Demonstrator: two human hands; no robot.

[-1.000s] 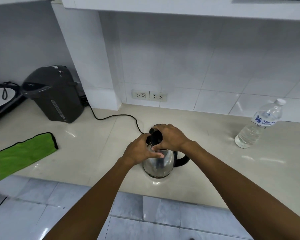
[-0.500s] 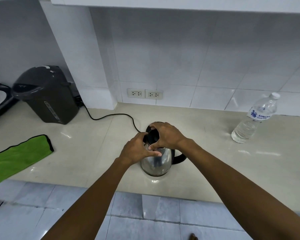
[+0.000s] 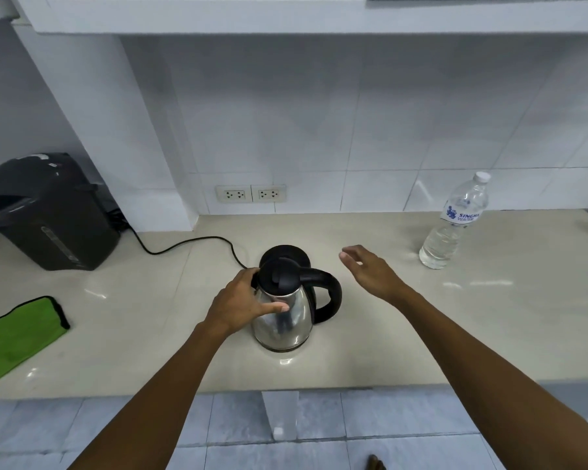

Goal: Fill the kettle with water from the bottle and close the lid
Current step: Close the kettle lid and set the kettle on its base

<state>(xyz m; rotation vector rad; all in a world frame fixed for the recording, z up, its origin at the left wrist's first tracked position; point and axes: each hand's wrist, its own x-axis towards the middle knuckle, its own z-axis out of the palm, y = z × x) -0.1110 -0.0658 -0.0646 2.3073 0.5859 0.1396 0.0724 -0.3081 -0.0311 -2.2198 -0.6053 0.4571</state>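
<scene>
Kettle [image 3: 282, 320] sits closest, near the front edge of the counter [image 3: 489, 334], handle pointing right, with the left hand [image 3: 240, 301] wrapped round its steel body, thumb across the front and fingers up by the lid [image 3: 279, 278], which looks shut to me. Right hand [image 3: 367, 269] is empty, fingers loosely spread, floating just past the handle. Bottle [image 3: 455, 222] stands upright further back and to the right, well apart from the kettle, so I'd guess the right hand grabs it.

Shiny silver kettle [image 3: 282, 329] with black lid [image 3: 279, 276], green cloth [image 3: 14, 337] lower left, clear bottle [image 3: 455, 222] with blue logo, white tiles.
</scene>
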